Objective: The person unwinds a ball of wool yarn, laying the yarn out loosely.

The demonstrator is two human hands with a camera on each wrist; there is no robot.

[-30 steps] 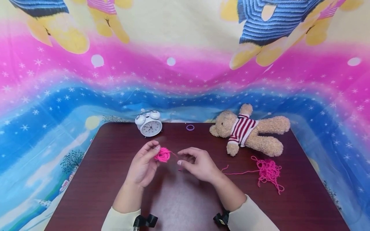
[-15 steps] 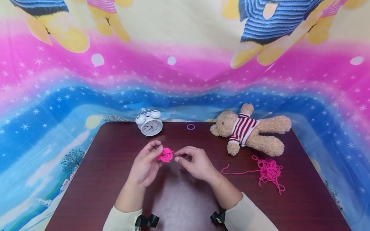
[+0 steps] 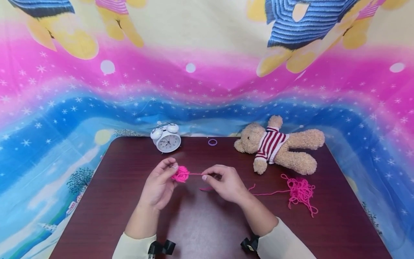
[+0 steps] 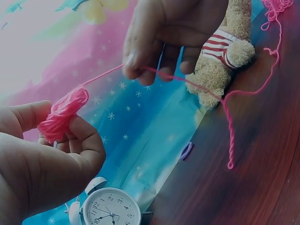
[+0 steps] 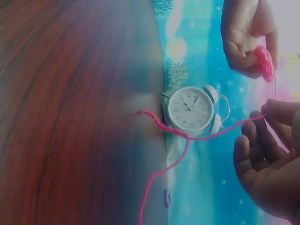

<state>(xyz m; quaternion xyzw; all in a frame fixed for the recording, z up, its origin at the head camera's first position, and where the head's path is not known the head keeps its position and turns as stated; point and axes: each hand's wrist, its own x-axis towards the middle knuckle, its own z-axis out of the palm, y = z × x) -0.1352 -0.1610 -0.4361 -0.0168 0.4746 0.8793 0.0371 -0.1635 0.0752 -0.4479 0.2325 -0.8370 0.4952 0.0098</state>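
Apparently, winding is partly done: fingers of the left hand pinch the pink yarn bundle, the right hand pinches its taut strand; a loose tangle on the tabletop seems unwound.

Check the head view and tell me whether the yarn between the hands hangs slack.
No, the strand runs straight from the pink yarn bundle in the left hand to the right hand.

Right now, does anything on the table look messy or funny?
Yes: the yarn pile on the right of the table is a loose, loopy tangle, unlike the bundle in the left hand. The strand past the right hand also has a twisted tail. Nothing looks spilled or broken.
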